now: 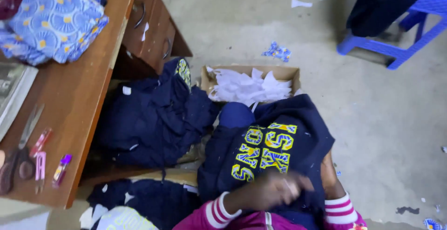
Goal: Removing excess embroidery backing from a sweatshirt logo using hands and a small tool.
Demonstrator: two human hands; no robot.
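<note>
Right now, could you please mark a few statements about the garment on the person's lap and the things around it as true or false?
1. The navy garment on the lap bears yellow and blue patterned letters. True.
2. The cardboard box on the floor holds red thread spools. False: it holds white scraps.
3. The left hand rests on the garment near the letters. True.
4. The scissors lie on the floor beside the box. False: they lie on the wooden table.
5. A blue plastic stool stands on the floor at upper right. True.
6. The right hand holds the scissors. False: it lies against the garment's edge, mostly hidden.
</note>
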